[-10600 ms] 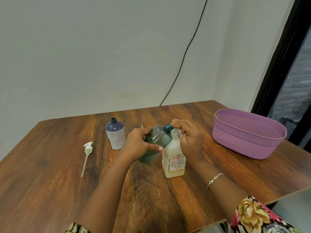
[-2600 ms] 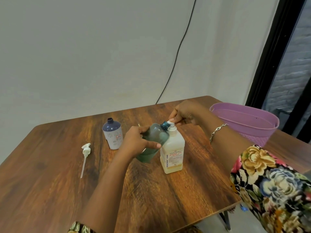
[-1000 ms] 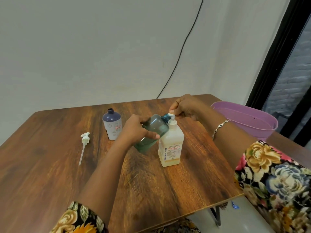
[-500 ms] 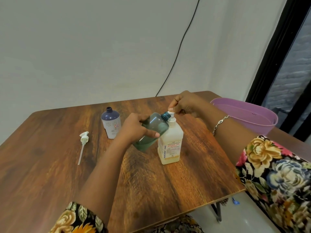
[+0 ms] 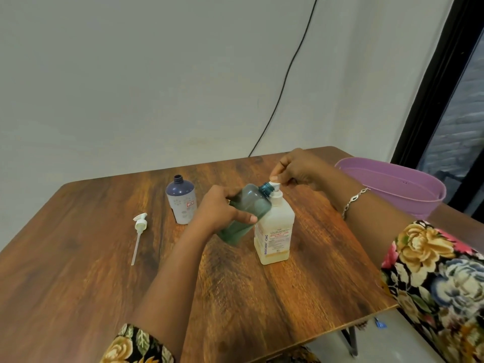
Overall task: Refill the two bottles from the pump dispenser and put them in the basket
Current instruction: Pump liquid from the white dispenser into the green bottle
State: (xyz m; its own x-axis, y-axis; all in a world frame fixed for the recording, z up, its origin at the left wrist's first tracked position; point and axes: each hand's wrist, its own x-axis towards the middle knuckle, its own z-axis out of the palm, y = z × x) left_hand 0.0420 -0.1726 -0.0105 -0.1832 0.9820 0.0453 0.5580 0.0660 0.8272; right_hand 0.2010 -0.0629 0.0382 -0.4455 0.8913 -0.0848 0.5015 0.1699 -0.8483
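Worked at wooden table (image 5: 78,284) filling lower frame, with purple basket (image 5: 408,195) at right edge. Had white pump dispenser (image 5: 277,231) upright at centre, right hand (image 5: 301,169) above it, fingertips pinching the pump head. Gripped tilted teal bottle (image 5: 248,208) in left hand (image 5: 217,210) just left of centre, fingers curled round its body, open neck touching the nozzle. Had uncapped dark blue bottle (image 5: 182,203) upright further left, well apart from basket, with loose white pump (image 5: 138,226) lying beyond it.

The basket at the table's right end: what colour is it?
The basket is plain lilac purple, seen best in the head view, the only one.
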